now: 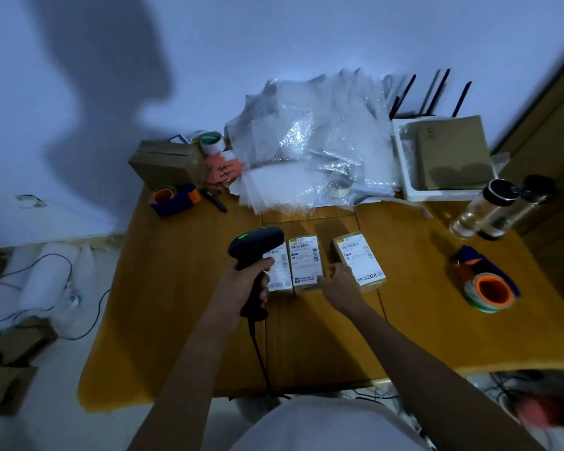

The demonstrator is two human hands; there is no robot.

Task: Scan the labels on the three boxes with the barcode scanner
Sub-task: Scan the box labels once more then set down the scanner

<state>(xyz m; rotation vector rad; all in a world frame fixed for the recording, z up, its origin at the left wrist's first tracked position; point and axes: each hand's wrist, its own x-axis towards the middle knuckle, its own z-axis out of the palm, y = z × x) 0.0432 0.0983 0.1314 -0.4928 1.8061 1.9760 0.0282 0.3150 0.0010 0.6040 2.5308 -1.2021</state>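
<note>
At the middle of the surface (183,320), three boxes are laid side by side, long axes pointing away from the person. The scanner (256,255) is clamped in the left hand (246,281), its head directly over the left box (279,271). The right hand (339,283), fingers loosely curled and gripping nothing, is rested between the middle box (305,262) and the right box (360,258).

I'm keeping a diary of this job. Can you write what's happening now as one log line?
left hand: holds barcode scanner over left box | right hand: at middle box, beside right box | scanner light: green
</note>
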